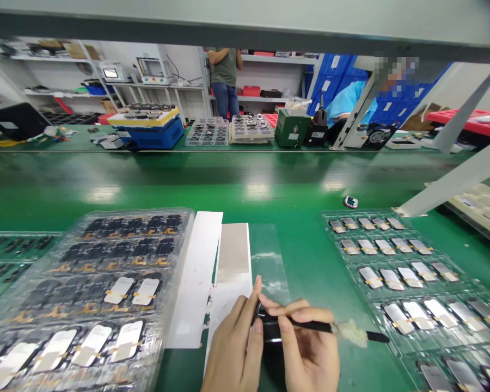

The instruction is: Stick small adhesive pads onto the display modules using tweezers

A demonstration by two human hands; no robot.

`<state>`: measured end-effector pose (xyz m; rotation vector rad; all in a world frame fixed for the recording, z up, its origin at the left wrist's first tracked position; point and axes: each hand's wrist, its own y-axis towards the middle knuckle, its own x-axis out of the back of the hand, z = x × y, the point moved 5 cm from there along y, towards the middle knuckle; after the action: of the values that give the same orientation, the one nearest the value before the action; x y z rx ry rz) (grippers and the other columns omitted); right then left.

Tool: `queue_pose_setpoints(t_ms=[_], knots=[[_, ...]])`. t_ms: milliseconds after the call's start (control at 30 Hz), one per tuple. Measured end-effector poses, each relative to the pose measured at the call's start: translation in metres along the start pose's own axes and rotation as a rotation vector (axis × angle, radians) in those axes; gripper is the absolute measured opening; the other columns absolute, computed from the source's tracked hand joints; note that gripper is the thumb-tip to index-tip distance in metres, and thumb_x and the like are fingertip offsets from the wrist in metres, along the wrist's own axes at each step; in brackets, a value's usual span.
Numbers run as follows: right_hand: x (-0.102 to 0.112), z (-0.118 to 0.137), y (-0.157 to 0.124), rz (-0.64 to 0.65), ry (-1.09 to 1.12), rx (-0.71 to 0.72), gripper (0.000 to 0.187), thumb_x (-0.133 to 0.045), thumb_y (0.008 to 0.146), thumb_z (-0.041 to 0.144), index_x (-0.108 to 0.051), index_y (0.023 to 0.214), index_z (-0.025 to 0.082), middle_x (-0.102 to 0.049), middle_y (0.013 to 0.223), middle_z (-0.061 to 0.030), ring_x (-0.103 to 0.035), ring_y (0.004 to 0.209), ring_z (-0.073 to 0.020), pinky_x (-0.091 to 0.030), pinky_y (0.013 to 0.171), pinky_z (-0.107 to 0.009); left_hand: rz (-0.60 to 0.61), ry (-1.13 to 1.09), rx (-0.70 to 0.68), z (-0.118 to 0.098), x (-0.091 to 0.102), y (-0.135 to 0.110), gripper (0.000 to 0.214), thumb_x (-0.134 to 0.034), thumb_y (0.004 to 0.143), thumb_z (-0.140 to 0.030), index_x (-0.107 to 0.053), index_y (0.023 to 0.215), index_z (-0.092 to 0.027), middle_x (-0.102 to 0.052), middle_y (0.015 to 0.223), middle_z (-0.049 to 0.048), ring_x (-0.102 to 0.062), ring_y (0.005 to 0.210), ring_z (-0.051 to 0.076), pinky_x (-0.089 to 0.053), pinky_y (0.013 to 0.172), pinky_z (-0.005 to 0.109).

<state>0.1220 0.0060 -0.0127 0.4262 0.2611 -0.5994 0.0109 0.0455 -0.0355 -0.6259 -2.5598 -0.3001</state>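
Left hand point(237, 340) gripping dark part point(271, 330); right hand point(312, 340) holding black stick point(316, 326); plastic trays point(173, 267) both sides.

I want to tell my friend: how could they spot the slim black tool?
On the green workbench, find the clear tray of silver-faced parts on the right. Left of it, the right hand holds the slim black tool. Unlike the black part beside it, it wears a pale, crumpled wrap near its outer end.
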Motion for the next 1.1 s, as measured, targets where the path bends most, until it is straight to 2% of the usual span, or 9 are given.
queue_pose_setpoints(t_ms=[100,333,533,733,900,1033,1100], knots=[[0.0,0.0,0.0,0.014,-0.014,0.003,0.005,-0.058,0.102,0.025,-0.053,0.1,0.027,-0.064,0.089,0.0001,-0.072,0.099,-0.019,-0.062,0.085,-0.034,-0.001,0.012,0.012,-0.001,0.0,0.0,0.052,-0.03,0.105,-0.024,-0.036,0.157,-0.021,-0.061,0.139,0.0117,-0.061,0.123,0.021,-0.047,0.105,0.03],[0.002,0.0,0.001,-0.008,-0.015,0.0,0.006,-0.057,0.102,0.023,-0.052,0.1,0.025,-0.063,0.088,-0.0013,-0.073,0.096,-0.0206,-0.063,0.085,-0.038,-0.01,0.004,-0.006,-0.002,0.001,-0.001,0.053,-0.032,0.105,-0.024,-0.034,0.157,-0.018,-0.063,0.136,0.0139,-0.063,0.121,0.023,-0.049,0.103,0.03],[0.007,-0.001,0.006,0.182,-0.018,0.076,0.018,-0.05,0.102,0.01,-0.053,0.107,0.027,-0.064,0.092,-0.0026,-0.073,0.099,-0.0209,-0.063,0.084,-0.036,-0.011,-0.02,0.003,-0.004,0.001,-0.002,0.053,-0.032,0.105,-0.026,-0.032,0.158,-0.019,-0.068,0.125,0.0126,-0.066,0.112,0.022,-0.053,0.097,0.029],[0.011,-0.002,0.008,0.195,-0.011,0.079,0.021,-0.05,0.101,0.007,-0.054,0.109,0.026,-0.066,0.095,-0.0039,-0.073,0.101,-0.0219,-0.063,0.084,-0.038,-0.004,-0.025,-0.001,-0.003,0.0,-0.002,0.053,-0.031,0.106,-0.026,-0.032,0.158,-0.019,-0.061,0.14,0.0128,-0.06,0.123,0.022,-0.047,0.104,0.03],[0.008,0.0,0.006,0.198,-0.017,0.096,0.02,-0.051,0.101,0.008,-0.055,0.108,0.026,-0.066,0.095,-0.0042,-0.073,0.101,-0.0217,-0.063,0.085,-0.037,-0.016,-0.032,0.022,-0.005,0.0,-0.001,0.052,-0.028,0.106,-0.026,-0.034,0.157,-0.019,-0.066,0.126,0.0129,-0.064,0.112,0.021,-0.051,0.097,0.028],[0.009,-0.002,0.003,0.122,-0.004,0.071,0.016,-0.051,0.102,0.012,-0.055,0.107,0.027,-0.065,0.095,-0.0032,-0.072,0.103,-0.0211,-0.062,0.089,-0.038,-0.012,-0.015,0.015,-0.007,0.001,0.0,0.052,-0.028,0.106,-0.025,-0.034,0.157,-0.019,-0.067,0.114,0.0116,-0.065,0.105,0.021,-0.051,0.093,0.027],[0.01,-0.002,0.003,0.144,-0.013,0.08,0.017,-0.051,0.102,0.011,-0.054,0.108,0.027,-0.065,0.097,-0.0032,-0.072,0.105,-0.0214,-0.062,0.091,-0.039,-0.003,-0.012,0.009,-0.006,0.0,0.0,0.053,-0.027,0.106,-0.025,-0.033,0.158,-0.019,-0.067,0.112,0.0113,-0.065,0.102,0.02,-0.051,0.092,0.027]])
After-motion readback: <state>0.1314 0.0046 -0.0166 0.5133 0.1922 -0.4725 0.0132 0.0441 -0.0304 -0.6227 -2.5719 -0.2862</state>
